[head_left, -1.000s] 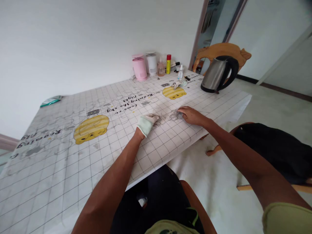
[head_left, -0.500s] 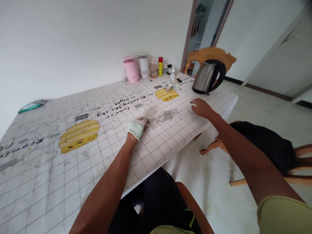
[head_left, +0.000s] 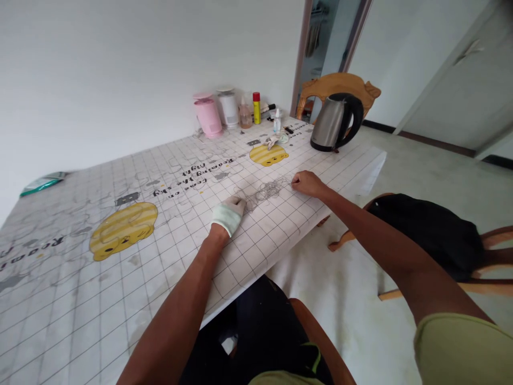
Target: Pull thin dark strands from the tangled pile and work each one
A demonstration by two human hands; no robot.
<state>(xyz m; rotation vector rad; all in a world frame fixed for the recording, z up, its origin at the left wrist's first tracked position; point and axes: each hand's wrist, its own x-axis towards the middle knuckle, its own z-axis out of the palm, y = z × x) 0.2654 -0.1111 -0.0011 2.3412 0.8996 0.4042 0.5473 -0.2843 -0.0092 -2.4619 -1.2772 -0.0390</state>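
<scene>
A loose tangle of thin dark thread (head_left: 269, 191) lies on the checked tablecloth (head_left: 248, 251); whether it is thread or fine wire I cannot tell. My left hand (head_left: 230, 213), in a white glove with a pale green cuff, rests on the cloth with its fingers closed on the tangle's left end. Bare, my right hand (head_left: 308, 184) is closed in a pinch at the right end, where loose strands reach its fingertips. More wavy strands are spread over the cloth to the left.
A steel kettle (head_left: 331, 123) stands at the table's right end. Along the wall are a pink device (head_left: 208, 116), a white device (head_left: 228, 109), a red-capped yellow can (head_left: 256, 108) and small bottles. Another glove (head_left: 276, 140) lies nearby. A chair holds black cloth (head_left: 425, 232).
My right hand has moved left and down to the tangle's right end, and its fingers have closed. My left hand has stayed at the left end. The view has shifted slightly.
</scene>
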